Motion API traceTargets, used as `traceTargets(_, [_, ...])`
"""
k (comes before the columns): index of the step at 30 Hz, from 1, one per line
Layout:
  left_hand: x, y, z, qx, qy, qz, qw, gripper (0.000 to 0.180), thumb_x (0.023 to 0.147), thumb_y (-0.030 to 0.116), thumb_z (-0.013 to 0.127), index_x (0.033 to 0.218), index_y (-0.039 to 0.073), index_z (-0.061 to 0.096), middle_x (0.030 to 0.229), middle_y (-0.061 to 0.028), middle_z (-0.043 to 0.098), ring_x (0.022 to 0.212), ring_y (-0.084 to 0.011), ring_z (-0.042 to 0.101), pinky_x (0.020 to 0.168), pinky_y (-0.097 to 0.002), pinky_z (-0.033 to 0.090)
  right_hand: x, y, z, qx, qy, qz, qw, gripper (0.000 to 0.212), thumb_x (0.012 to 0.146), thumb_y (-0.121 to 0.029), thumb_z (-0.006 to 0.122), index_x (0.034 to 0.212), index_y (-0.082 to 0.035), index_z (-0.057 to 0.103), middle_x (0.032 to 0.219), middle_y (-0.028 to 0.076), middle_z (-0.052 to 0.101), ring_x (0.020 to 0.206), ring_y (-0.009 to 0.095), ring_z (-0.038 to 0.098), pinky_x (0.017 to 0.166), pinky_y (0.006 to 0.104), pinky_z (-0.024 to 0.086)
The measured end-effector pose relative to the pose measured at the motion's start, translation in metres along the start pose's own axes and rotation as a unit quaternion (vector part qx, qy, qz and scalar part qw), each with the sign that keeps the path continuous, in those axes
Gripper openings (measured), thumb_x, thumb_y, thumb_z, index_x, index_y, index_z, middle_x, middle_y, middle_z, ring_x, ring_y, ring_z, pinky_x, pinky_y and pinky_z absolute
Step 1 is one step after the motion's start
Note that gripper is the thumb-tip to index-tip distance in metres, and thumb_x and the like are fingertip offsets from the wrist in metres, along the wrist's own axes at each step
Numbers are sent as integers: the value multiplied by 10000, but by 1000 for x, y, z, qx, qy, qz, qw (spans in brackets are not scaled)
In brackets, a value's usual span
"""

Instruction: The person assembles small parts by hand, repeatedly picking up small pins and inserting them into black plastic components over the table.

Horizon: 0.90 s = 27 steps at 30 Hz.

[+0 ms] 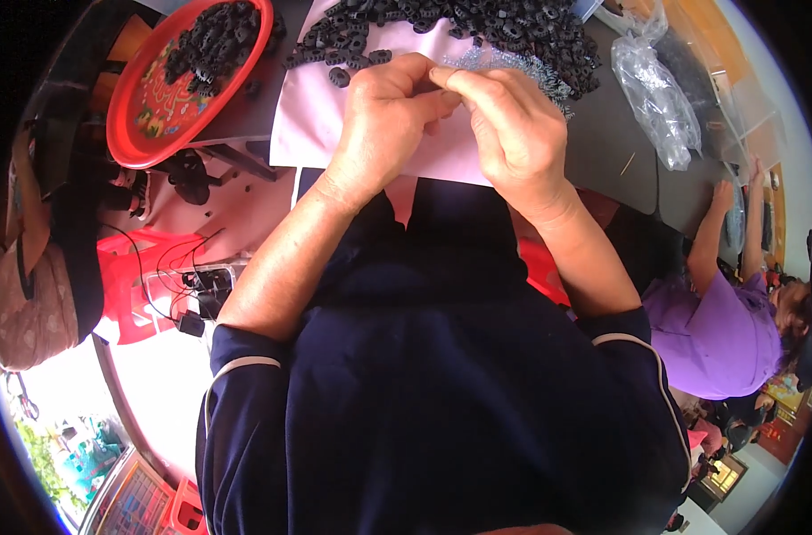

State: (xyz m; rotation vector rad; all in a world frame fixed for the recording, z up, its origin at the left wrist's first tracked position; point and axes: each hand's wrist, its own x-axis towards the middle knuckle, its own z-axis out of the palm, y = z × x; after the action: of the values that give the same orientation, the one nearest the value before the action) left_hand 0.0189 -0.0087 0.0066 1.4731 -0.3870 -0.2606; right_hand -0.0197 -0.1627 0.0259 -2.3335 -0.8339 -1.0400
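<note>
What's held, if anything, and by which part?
Can't be told: the left hand and right hand meet at the fingertips, hiding whatever they may pinch and where.

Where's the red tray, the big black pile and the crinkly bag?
Red tray (149,153): head view, on its rim.
Big black pile (562,43): head view, on its right part.
Crinkly bag (655,94): head view, crumpled middle.

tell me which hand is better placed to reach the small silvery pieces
Probably the right hand: the silvery pieces lie just beyond its knuckles. The left hand sits farther from them, nearer the red tray.
</note>
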Motion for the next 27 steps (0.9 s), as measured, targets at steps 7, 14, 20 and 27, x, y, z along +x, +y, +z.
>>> traceTargets(7, [-2,2,2,0,6,3,1000,125,801,33,689,899,-35,653,735,-33,633,601,-76,539,547,-228,448,21,57,4,-113,-79,122,983,124,772,-68,625,873,-108,685,814,88,649,752,271,653,646,401,510])
traceTargets(14, [-4,-5,1,11,-12,48,999,103,844,30,684,931,-10,648,767,-2,632,640,-47,523,576,-197,423,37,73,16,-303,-191,-35,933,103,797,-118,619,851,-142,704,811,32,621,775,255,638,676,397,514])
traceTargets(20, [-4,-8,0,11,-15,69,997,112,844,33,690,937,-9,643,791,-2,635,658,-50,531,594,-200,438,38,78,22,-208,-181,37,960,116,824,-166,593,840,-133,703,797,31,626,773,258,633,685,402,514])
traceTargets(27, [-6,-5,2,16,-7,63,998,132,840,44,698,948,-11,645,780,-3,636,673,-51,542,609,-203,447,29,75,27,-236,-209,56,947,109,761,-143,629,844,-112,691,854,64,649,871,280,634,766,421,476])
